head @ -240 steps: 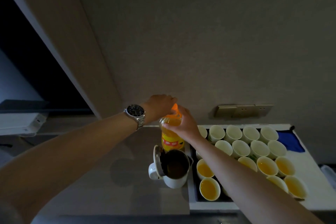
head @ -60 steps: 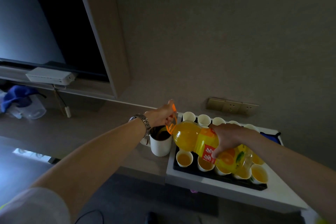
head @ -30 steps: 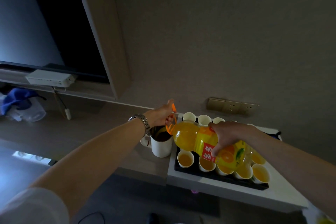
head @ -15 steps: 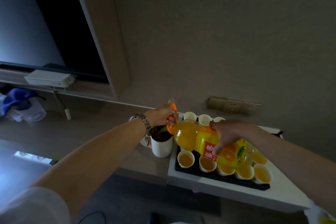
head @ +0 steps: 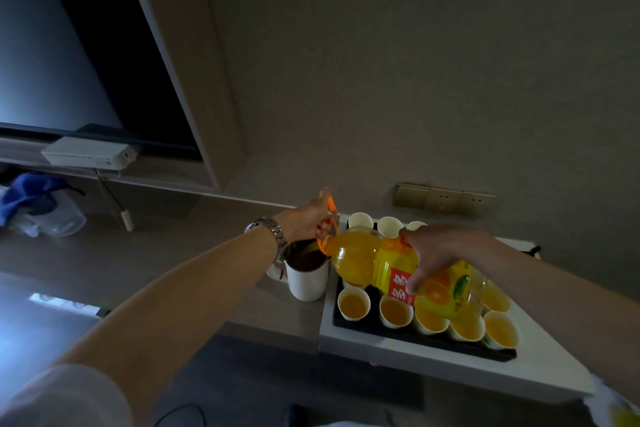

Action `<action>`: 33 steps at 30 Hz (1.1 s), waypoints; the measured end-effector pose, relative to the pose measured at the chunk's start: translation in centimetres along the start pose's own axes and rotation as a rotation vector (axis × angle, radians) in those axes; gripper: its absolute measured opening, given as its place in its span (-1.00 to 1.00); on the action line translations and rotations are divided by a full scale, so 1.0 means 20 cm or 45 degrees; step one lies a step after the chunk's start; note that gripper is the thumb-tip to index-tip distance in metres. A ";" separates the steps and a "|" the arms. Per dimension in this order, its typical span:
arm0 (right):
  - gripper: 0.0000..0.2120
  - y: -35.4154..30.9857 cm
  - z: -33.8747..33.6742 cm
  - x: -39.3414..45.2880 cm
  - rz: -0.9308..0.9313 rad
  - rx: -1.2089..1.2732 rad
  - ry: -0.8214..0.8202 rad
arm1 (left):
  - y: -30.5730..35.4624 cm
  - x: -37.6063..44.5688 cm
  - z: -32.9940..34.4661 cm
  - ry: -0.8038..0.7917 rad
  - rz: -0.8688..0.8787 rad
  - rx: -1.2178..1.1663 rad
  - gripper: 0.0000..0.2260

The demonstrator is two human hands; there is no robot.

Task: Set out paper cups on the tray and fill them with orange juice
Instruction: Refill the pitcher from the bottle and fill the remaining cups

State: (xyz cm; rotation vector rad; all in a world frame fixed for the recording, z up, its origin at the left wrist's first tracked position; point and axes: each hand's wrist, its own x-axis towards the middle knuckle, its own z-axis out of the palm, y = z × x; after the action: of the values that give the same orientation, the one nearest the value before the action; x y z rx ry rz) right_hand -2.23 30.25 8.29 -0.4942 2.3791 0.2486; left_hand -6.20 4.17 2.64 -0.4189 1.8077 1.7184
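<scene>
Dim room: grey wall (head: 415, 62), dark screen (head: 52, 45), wall sockets (head: 445, 200).

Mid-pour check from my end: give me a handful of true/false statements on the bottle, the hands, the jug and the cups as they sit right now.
1. The juice bottle lies tilted on its side, neck toward the white jug. True.
2. The right hand grips the bottle's body at the label. True.
3. The left hand rests flat on the counter. False: it holds the orange handle at the bottle's neck.
4. All cups on the tray are empty. False: the near row of cups holds juice; the far cups look empty.
5. The white jug stands on the black tray. False: it stands on the counter, left of the tray.
</scene>
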 end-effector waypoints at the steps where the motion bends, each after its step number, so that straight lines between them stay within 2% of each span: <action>1: 0.22 0.00 0.00 0.00 0.001 0.002 -0.002 | 0.00 0.00 0.00 0.001 -0.002 -0.003 -0.57; 11: 0.20 0.01 -0.02 0.01 0.021 -0.037 -0.002 | 0.01 -0.01 0.02 0.022 -0.002 -0.028 -0.57; 18: 0.18 0.01 -0.04 0.01 0.043 -0.035 -0.026 | 0.02 -0.02 0.02 -0.036 -0.023 -0.048 -0.55; 33: 0.22 0.00 -0.08 0.00 0.078 -0.024 -0.061 | 0.01 -0.03 0.02 -0.004 -0.010 -0.033 -0.60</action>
State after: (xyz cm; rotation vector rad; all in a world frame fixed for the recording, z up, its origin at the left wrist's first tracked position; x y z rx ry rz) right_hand -3.21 29.76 9.43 -0.4203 2.3492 0.3077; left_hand -5.75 4.37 3.25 -0.4335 1.7810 1.7379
